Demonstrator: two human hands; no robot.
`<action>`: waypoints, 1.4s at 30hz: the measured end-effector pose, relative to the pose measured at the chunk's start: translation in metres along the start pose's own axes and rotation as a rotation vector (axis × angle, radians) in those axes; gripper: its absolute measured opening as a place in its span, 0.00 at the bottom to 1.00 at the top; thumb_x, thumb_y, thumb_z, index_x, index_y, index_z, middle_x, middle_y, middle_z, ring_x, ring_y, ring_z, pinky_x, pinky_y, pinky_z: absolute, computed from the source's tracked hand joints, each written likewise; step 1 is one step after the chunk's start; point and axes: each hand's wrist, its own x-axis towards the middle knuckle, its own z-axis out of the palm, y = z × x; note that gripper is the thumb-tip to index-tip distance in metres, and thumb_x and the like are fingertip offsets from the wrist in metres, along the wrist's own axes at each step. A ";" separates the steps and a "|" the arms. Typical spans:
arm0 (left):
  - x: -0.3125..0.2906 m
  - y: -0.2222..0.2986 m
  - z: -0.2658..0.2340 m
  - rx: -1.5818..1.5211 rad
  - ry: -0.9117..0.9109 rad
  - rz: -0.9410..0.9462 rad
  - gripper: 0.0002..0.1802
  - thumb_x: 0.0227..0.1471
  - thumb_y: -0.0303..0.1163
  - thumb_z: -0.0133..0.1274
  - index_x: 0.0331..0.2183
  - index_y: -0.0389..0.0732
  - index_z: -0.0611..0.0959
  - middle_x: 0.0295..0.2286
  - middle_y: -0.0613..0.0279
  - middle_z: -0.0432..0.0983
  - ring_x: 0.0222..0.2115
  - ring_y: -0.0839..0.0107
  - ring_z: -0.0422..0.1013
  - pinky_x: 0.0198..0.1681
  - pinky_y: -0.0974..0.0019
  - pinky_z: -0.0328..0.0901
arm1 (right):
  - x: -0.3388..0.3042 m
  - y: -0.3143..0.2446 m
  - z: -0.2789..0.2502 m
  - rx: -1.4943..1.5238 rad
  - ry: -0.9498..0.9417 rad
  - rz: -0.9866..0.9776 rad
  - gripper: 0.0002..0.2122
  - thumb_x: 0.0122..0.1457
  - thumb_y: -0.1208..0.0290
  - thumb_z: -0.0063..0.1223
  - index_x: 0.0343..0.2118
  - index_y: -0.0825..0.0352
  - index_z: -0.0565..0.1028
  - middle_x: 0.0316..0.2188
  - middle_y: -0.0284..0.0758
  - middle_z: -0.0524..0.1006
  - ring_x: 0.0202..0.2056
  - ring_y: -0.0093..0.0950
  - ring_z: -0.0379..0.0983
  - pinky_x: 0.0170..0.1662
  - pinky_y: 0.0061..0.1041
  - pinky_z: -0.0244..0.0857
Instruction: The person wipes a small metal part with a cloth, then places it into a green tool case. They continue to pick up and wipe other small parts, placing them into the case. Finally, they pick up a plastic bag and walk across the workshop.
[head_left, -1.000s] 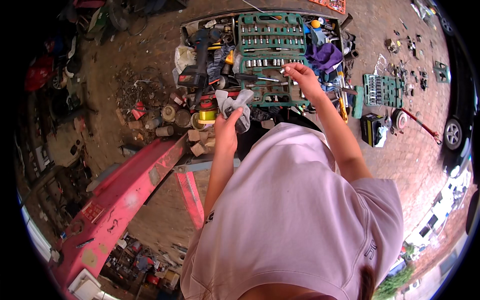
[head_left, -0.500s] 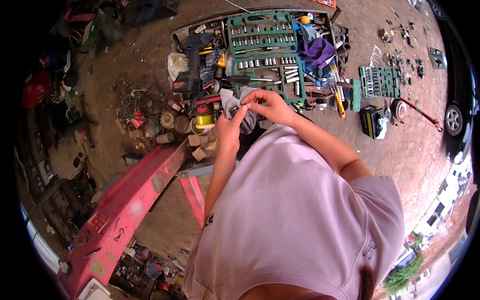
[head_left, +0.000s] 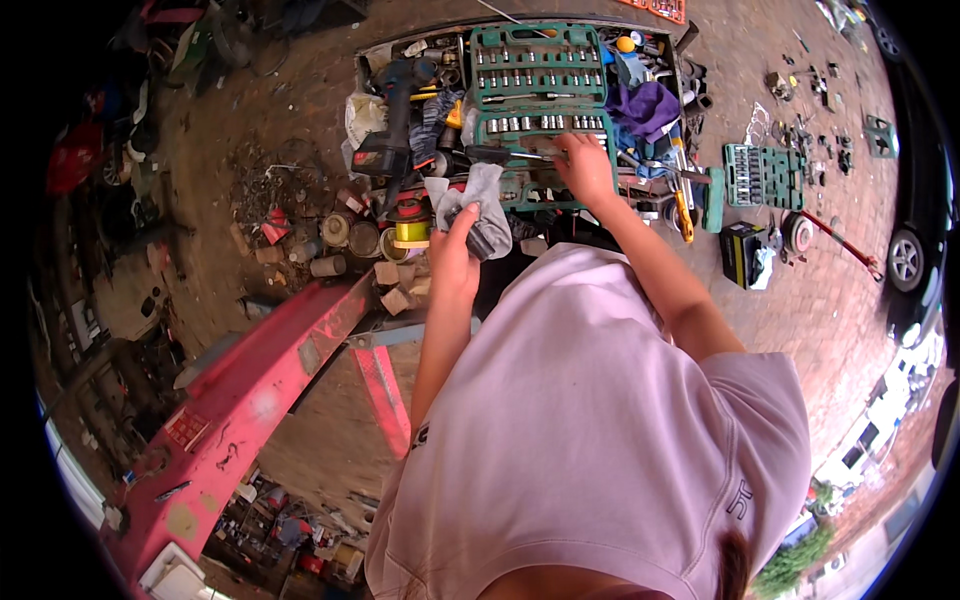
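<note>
My left hand [head_left: 455, 252] is closed around a grey rag [head_left: 484, 190], in front of the green tool case. A dark piece [head_left: 480, 243] shows at the rag's lower edge, too small to name. My right hand [head_left: 588, 168] is over the right part of the open green socket case [head_left: 540, 97], its fingers bent down among the sockets. Whatever is between those fingertips is hidden. Rows of silver sockets [head_left: 530, 124] fill both halves of the case. A black-handled screwdriver [head_left: 490, 154] lies across the lower half, left of my right hand.
A cordless power tool [head_left: 395, 110] lies left of the case, a purple cloth [head_left: 643, 108] right of it. A yellow tape roll [head_left: 411, 231] and wooden blocks [head_left: 396, 300] are near my left forearm. A red metal beam [head_left: 265, 400] extends lower left. Another socket case [head_left: 764, 177] lies at right.
My right hand has left my left hand and moved right, onto the socket case. My left hand has kept hold of the rag, which now shows more fully.
</note>
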 end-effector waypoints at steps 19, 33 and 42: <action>-0.004 -0.003 -0.016 0.008 0.044 -0.005 0.15 0.45 0.24 0.55 0.39 0.35 0.75 0.35 0.63 0.74 0.34 0.73 0.71 0.37 0.69 0.66 | 0.025 0.022 0.027 -0.465 -0.079 -0.088 0.07 0.41 0.68 0.57 0.22 0.62 0.72 0.25 0.31 0.73 0.35 0.32 0.67 0.39 0.32 0.60; -0.004 -0.002 -0.036 0.015 0.045 0.019 0.19 0.47 0.24 0.53 0.43 0.36 0.72 0.38 0.61 0.73 0.38 0.71 0.71 0.40 0.67 0.67 | 0.040 0.015 0.023 -0.442 -0.164 -0.090 0.04 0.38 0.71 0.53 0.20 0.62 0.73 0.22 0.34 0.76 0.32 0.34 0.69 0.36 0.33 0.60; -0.005 0.002 -0.038 -0.023 0.084 0.020 0.18 0.45 0.23 0.55 0.41 0.36 0.74 0.36 0.64 0.73 0.36 0.73 0.71 0.38 0.70 0.66 | 0.043 0.009 0.022 -0.457 -0.291 0.036 0.06 0.37 0.69 0.57 0.20 0.61 0.75 0.23 0.33 0.76 0.33 0.35 0.69 0.38 0.34 0.60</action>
